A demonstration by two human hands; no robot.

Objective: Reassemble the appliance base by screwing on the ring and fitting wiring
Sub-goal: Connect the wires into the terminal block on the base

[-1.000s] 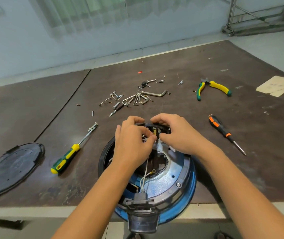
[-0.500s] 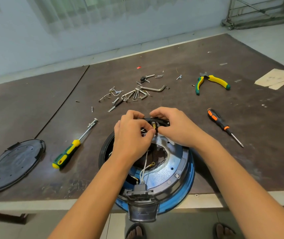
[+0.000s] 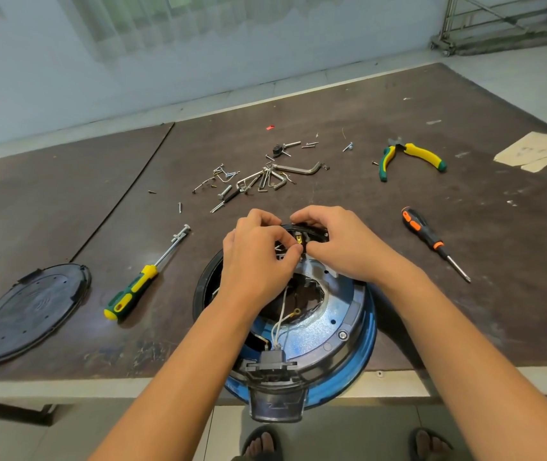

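Dark brown worktable, pretty scuffed. Blue appliance base sits at the near edge, right under both hands, underside up.

Right hand has its fingers curled over the black ring at the far rim of the base, gripping it. Left hand is curled too, thumb and forefinger pinching the wiring by a brass terminal, fingertips nearly touching the right thumb. White leads run back under the left wrist.

Around them:
- green-yellow screwdriver left of the left hand, black cover plate further out
- orange-black screwdriver just right of the right hand
- hex keys and loose screws beyond the knuckles, pliers beyond the right hand
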